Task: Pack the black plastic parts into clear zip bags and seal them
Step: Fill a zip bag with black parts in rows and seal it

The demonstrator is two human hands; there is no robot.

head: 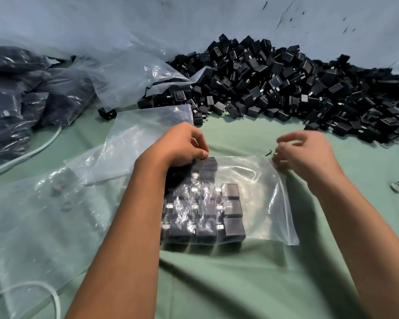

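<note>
A clear zip bag lies on the green cloth in front of me, with several black plastic parts lined up in rows inside its left half. My left hand has its fingers curled on the topmost black part at the bag's far edge. My right hand pinches the bag's far right corner, blurred. A big heap of loose black parts stretches across the back right.
Empty clear bags lie to the left, one large one near my left forearm. Filled dark bags are stacked at far left. A white cable crosses the cloth. Small pale bits sit at the right edge.
</note>
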